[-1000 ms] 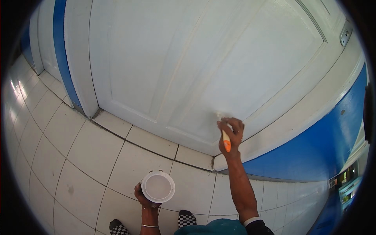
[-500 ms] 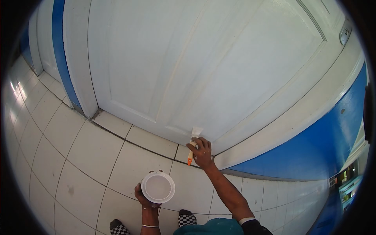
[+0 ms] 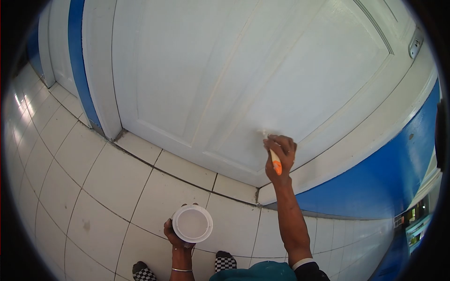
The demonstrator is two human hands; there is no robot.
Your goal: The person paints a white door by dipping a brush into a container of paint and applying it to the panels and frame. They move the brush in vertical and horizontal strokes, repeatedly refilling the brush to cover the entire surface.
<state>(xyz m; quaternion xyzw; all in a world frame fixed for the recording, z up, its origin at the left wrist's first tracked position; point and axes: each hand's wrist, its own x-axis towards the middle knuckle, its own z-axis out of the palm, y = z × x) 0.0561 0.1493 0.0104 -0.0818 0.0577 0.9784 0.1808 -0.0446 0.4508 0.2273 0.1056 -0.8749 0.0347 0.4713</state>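
My right hand grips a paintbrush by its pale handle, whose end is orange. The bristles meet the lower right panel of a white door; most of the brush head is hidden by fingers and blur. Low over the floor, my left hand is wrapped round a round white tub from its left side and beneath. Whitish paint shows inside the tub, which is held roughly level.
Pale floor tiles with dark joints run along the door's foot. A blue wall curves away right, beside the white door frame. A metal lock plate sits upper right. My checkered socks show below.
My right hand has moved up and to the right with the paintbrush, from the door's bottom edge onto the lower right panel. My left hand still holds the tub in nearly the same place.
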